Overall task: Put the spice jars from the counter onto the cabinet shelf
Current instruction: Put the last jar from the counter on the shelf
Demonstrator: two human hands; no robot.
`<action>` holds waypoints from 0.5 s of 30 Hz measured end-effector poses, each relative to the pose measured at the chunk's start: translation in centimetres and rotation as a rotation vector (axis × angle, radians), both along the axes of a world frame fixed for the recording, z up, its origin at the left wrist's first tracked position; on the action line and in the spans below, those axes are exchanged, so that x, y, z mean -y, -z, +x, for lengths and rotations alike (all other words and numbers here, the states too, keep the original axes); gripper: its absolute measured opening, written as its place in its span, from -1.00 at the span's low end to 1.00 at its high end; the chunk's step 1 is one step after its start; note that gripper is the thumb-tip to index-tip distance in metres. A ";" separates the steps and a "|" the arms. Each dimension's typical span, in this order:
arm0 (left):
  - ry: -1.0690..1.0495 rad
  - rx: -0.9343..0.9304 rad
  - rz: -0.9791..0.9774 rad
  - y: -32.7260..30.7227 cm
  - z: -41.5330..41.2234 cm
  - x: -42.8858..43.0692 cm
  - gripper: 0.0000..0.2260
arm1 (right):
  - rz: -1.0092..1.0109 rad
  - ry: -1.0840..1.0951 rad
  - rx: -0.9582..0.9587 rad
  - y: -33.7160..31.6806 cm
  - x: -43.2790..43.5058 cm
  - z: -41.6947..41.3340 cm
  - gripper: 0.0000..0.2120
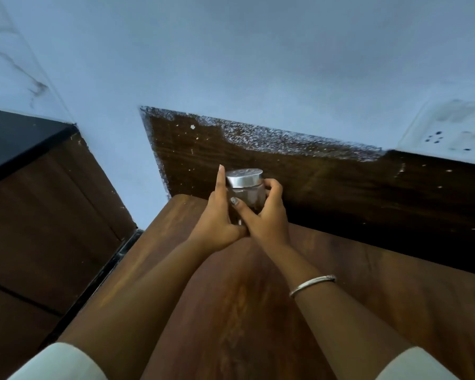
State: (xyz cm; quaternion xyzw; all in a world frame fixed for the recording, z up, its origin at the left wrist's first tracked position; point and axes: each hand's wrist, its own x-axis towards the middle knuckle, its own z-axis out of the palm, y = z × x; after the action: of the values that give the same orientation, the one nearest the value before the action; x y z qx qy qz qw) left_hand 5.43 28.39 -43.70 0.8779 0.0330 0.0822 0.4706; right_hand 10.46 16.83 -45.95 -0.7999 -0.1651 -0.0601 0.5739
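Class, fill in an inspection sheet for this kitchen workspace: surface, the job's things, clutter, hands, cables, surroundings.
Surface: brown wooden shelf, bare with worn streaks; dark wood back panel speckled with white paint.
Job's things: one glass spice jar, silver lid on, dark contents; cannot tell whether it rests on the shelf.
Clutter: nothing seen.
Hands: left hand and right hand both grip the jar; left forefinger straight beside the lid; bangle on the right wrist.
Cables: nothing seen.
Surroundings: blue wall; black counter at left; wall socket at right.
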 end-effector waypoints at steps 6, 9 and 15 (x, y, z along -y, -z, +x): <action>0.009 0.147 -0.176 -3.9 -2.0 9.2 0.19 | 0.032 0.106 0.164 -5.0 8.7 -3.8 -0.40; 0.044 0.174 -0.292 -6.0 -3.1 13.2 0.16 | 0.081 0.082 0.174 -7.0 13.7 -5.9 -0.41; 0.246 0.184 -0.389 -9.8 -5.8 21.2 0.02 | 0.202 -0.030 -0.047 -10.5 23.2 -10.1 -0.40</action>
State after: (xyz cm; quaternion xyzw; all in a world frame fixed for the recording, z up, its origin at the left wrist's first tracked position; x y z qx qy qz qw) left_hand -0.38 7.21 -33.92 0.7571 -0.1020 0.0961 0.6381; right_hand 0.40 -6.33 -35.46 -0.7365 -0.1567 -0.0491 0.6562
